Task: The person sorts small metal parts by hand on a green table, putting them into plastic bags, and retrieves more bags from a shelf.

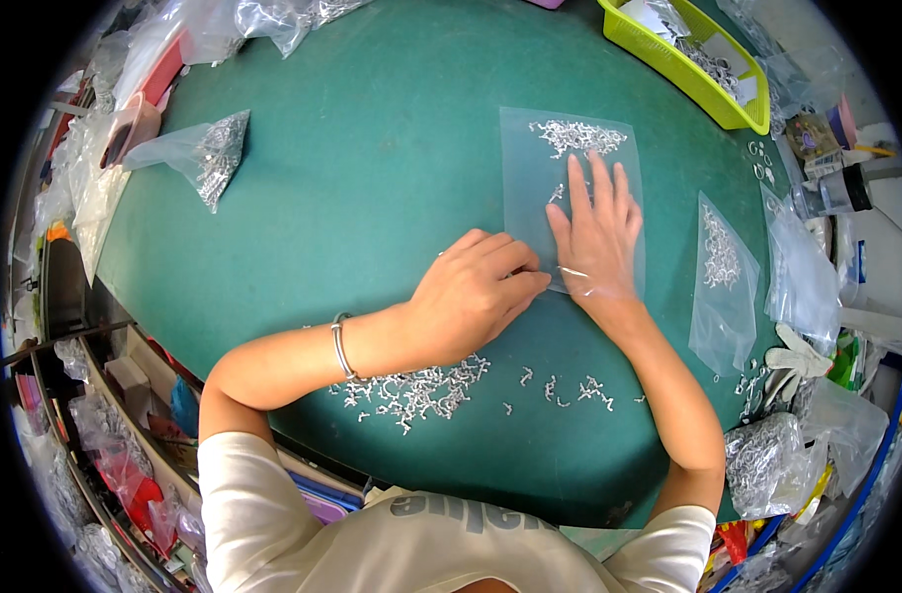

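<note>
A clear plastic bag [525,188] lies flat on the green table, with small silvery metal pieces [581,136] bunched at its far end. My left hand [481,282], a bangle on its wrist, has its fingers closed at the bag's near edge, pinching the plastic. My right hand [599,217] lies flat with fingers spread over the bag, fingertips close to the metal pieces. A shiny line crosses the right wrist; whether it is the bag's mouth or a bracelet, I cannot tell. A loose pile of similar pieces [426,393] lies nearer me, partly behind my left forearm.
Filled bags stand at the left [219,158] and lie at the right [720,257]. A yellow-green basket [658,49] is at the far right. Flat empty bags [802,272], a white glove [795,364] and a bulging bag [764,465] line the right edge.
</note>
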Available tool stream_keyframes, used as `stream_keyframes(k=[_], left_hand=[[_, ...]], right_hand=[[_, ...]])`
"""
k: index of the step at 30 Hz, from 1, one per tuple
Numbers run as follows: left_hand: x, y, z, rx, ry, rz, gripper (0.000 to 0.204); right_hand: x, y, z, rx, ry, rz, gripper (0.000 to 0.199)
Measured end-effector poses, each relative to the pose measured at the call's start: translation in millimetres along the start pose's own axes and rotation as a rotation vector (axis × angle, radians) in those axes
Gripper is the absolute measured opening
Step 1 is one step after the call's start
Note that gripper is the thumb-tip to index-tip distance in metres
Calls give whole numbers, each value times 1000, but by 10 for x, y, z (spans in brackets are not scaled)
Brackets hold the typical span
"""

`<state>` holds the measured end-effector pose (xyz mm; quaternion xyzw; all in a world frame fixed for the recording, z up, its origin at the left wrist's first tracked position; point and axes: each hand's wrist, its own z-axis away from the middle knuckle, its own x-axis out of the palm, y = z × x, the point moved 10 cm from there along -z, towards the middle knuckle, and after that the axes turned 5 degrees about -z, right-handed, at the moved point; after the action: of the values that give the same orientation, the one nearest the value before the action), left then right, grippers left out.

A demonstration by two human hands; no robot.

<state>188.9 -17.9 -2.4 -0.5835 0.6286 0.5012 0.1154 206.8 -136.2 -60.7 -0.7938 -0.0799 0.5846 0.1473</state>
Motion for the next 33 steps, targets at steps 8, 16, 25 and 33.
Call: stream_keyframes(k=[8,16,25,33], left_hand=[[-9,-5,7,2,-14,3,17],[6,6,14,19,-14,21,26],[0,9,27,14,-12,9,25],[31,23,21,31,-9,-17,21]], right_hand=[[-26,-119,195,-74,-136,56,57],[-106,-98,351,-87,-187,13,63],[-172,-180,472,-57,-194,-125,66],[-147,-49,252,-61,-92,-99,64]])
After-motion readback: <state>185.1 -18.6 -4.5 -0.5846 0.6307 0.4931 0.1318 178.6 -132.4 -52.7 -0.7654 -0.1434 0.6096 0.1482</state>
